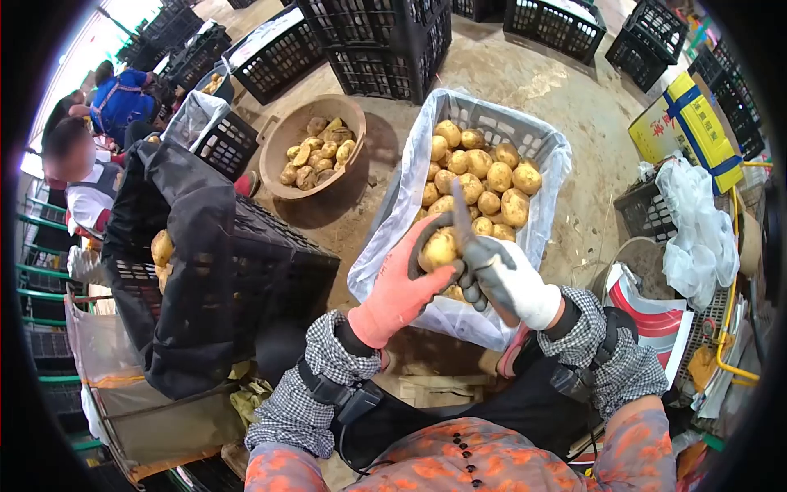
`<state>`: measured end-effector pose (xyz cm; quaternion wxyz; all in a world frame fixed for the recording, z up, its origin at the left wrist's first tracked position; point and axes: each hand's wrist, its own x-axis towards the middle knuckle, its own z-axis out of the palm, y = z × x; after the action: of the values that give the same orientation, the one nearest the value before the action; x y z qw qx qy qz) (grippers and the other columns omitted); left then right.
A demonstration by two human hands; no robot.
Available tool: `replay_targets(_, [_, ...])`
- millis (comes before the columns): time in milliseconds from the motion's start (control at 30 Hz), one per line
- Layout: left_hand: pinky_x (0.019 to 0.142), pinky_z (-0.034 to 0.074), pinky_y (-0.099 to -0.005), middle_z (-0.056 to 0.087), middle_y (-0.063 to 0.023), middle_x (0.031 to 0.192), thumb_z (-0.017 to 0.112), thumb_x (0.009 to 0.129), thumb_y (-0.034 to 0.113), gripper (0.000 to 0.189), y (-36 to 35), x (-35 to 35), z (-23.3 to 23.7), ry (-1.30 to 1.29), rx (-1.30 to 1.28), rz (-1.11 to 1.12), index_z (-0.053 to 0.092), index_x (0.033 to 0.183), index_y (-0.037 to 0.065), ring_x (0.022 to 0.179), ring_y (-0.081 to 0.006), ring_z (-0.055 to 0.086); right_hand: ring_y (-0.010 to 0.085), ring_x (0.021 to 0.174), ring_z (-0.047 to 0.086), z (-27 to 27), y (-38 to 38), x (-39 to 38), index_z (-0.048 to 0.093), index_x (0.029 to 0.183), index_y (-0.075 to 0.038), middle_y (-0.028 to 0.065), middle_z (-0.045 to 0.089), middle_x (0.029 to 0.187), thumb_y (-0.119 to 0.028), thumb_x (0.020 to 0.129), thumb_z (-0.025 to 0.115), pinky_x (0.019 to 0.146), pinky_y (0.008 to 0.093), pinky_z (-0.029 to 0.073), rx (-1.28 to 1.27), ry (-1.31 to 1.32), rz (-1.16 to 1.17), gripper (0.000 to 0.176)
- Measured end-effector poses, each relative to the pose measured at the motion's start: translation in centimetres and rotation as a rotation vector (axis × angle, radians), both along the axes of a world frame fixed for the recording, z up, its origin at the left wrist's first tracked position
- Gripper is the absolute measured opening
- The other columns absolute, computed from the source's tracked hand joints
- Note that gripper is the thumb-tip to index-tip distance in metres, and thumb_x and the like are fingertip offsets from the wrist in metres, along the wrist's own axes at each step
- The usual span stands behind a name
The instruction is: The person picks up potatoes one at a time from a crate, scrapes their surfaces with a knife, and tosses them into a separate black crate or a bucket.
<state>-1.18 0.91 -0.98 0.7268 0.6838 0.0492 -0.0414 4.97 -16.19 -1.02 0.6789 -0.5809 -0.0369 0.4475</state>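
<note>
My left hand [403, 283], in a pink glove with dark fingertips, is closed round a potato [439, 250]. My right hand [512, 283], in a white and grey glove, grips a knife [461, 209] whose blade points up and away from me, beside the potato. Both hands are over the near part of a crate lined with thin white plastic [551, 152]. Several yellow-brown potatoes [485, 172] lie in that crate, beyond my hands.
A round brown basin [270, 168] with potatoes stands beyond on the left. Nearer left is a black crate [283, 254] draped with dark cloth. Stacked black crates [385, 70] stand ahead. People [123, 102] sit far left; a yellow box [693, 123] is at right.
</note>
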Motion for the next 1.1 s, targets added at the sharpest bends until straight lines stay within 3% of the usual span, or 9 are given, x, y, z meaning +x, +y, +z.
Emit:
replay_targets(167, [0.067, 0.055, -0.0298, 0.058, -0.0078, 0.104, 0.053, 0.096, 0.031, 0.035, 0.0, -0.9, 0.6, 0.018, -0.501, 0.032, 0.049, 0.118, 0.005, 0.086, -0.0187, 0.065, 0.0146, 0.047, 0.049, 1.7, -0.5, 0.7, 0.053, 0.080, -0.003, 0.0055, 0.052, 0.060, -0.046, 0.097, 0.041, 0.046, 0.0268, 0.042, 0.083, -0.240, -0.085, 0.048])
replay_targets(333, [0.082, 0.054, -0.0403, 0.056, -0.0121, 0.119, 0.052, 0.095, 0.033, 0.039, -0.1, -2.7, -1.4, -0.155, -0.505, 0.157, 0.048, 0.124, 0.007, 0.106, -0.0252, 0.060, 0.0143, 0.052, 0.049, 1.6, -1.9, 0.6, 0.053, 0.087, -0.009, 0.0028, 0.052, 0.067, -0.028, 0.093, 0.045, 0.046, 0.0286, 0.044, 0.212, -0.062, -0.307, 0.022])
replay_targets(367, [0.092, 0.047, -0.0397, 0.054, -0.0092, 0.125, 0.060, 0.091, 0.033, 0.047, 1.4, -3.3, 0.6, 0.124, -1.263, -0.132, 0.048, 0.130, 0.008, 0.111, -0.0212, 0.055, 0.0127, 0.051, 0.048, 1.0, -2.4, 0.8, 0.053, 0.089, -0.012, 0.0002, 0.051, 0.069, -0.030, 0.093, 0.043, 0.044, 0.0272, 0.042, 0.268, 0.018, -0.329, 0.021])
replay_targets(400, [0.097, 0.042, -0.0344, 0.052, -0.0057, 0.129, 0.065, 0.089, 0.032, 0.055, 2.2, -4.5, -2.0, 0.274, -0.412, 0.346, 0.047, 0.134, 0.007, 0.109, -0.0174, 0.054, 0.0110, 0.051, 0.047, -2.3, -4.0, 3.1, 0.052, 0.091, -0.014, -0.0023, 0.048, 0.066, -0.032, 0.093, 0.042, 0.043, 0.0254, 0.039, 0.359, 0.021, -0.235, 0.020])
replay_targets(533, [0.085, 0.048, -0.0273, 0.060, -0.0059, 0.116, 0.061, 0.091, 0.024, 0.042, 3.4, -11.9, 1.7, 0.001, -0.802, 0.186, 0.051, 0.126, 0.004, 0.099, -0.0156, 0.059, 0.0089, 0.049, 0.043, -2.9, -4.4, 3.8, 0.050, 0.097, -0.015, -0.0030, 0.045, 0.068, -0.038, 0.096, 0.046, 0.042, 0.0230, 0.037, 0.234, -0.334, -0.432, 0.024])
replay_targets(700, [0.085, 0.052, -0.0396, 0.059, -0.0173, 0.116, 0.052, 0.094, 0.035, 0.048, 13.1, -25.8, 11.0, -0.415, -0.761, 0.735, 0.048, 0.126, -0.001, 0.103, -0.0287, 0.060, 0.0031, 0.046, 0.035, -2.7, -4.3, 3.9, 0.048, 0.093, -0.015, -0.0075, 0.040, 0.063, -0.044, 0.097, 0.047, 0.041, 0.0186, 0.030, 0.275, -0.437, -0.345, 0.030])
replay_targets(833, [0.091, 0.052, -0.0384, 0.061, -0.0140, 0.101, 0.059, 0.091, 0.024, 0.032, 26.2, -37.1, 18.0, -1.089, -0.279, 1.223, 0.052, 0.111, 0.000, 0.096, -0.0254, 0.062, 0.0032, 0.047, 0.036, -3.1, -4.3, 3.9, 0.048, 0.092, -0.014, -0.0074, 0.041, 0.063, -0.043, 0.097, 0.047, 0.041, 0.0182, 0.030, 0.284, -0.440, -0.371, 0.029])
replay_targets(933, [0.095, 0.047, -0.0450, 0.051, -0.0113, 0.124, 0.057, 0.092, 0.028, 0.037, 34.3, -44.5, 19.4, -1.125, -0.064, 1.466, 0.049, 0.121, 0.006, 0.112, -0.0296, 0.053, 0.0033, 0.047, 0.036, -4.1, -4.8, 4.8, 0.048, 0.092, -0.015, -0.0073, 0.041, 0.064, -0.042, 0.097, 0.047, 0.042, 0.0180, 0.031, 0.264, -0.369, -0.369, 0.027])
replay_targets(1100, [0.109, 0.034, -0.0472, 0.043, -0.0133, 0.139, 0.053, 0.094, 0.030, 0.055, 26.5, -33.0, 16.2, -0.888, 0.031, 1.024, 0.034, 0.142, 0.011, 0.127, -0.0317, 0.043, 0.0030, 0.076, 0.051, -4.2, -6.3, 5.2, 0.050, 0.122, -0.015, -0.0087, 0.052, 0.090, -0.036, 0.096, 0.050, 0.062, 0.0166, 0.043, 0.440, -0.323, -0.163, 0.033])
